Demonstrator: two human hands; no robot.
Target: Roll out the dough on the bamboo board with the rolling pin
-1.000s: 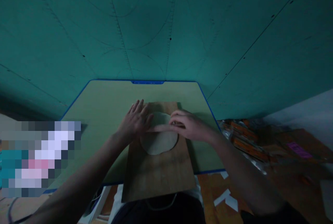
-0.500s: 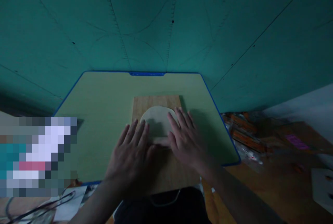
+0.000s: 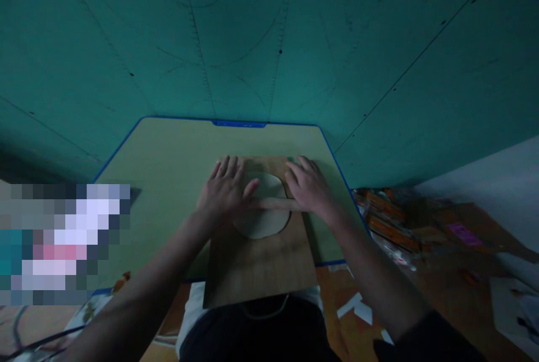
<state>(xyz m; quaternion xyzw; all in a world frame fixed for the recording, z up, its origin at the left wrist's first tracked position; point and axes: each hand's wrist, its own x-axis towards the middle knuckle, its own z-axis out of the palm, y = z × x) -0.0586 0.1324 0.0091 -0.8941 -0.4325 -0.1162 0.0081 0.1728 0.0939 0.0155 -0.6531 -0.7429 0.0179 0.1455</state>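
A rolling pin (image 3: 273,204) lies crosswise over a flat, roundish sheet of dough (image 3: 263,227). Under the dough is a wooden board (image 3: 261,278). My left hand (image 3: 223,191) is laid over the pin's left end, fingers stretched forward and thumb out to the side over the dough. At the other end, my right hand (image 3: 309,185) rests its palm on the pin, with its fingers reaching forward, slightly bent. Both hands are open and press from above rather than wrap round. The hands hide the pin's ends.
The board stands on a pale table (image 3: 177,154) with a blue edge, against a green wall (image 3: 252,25). Packaged goods (image 3: 387,210) and a cardboard box (image 3: 471,227) lie at the right. Paper scraps (image 3: 357,308) are on the floor. A blurred-out patch covers the left.
Both hands have moved forward with the rolling pin, from the dough's near edge to about its middle. The near part of the dough now shows behind the pin.
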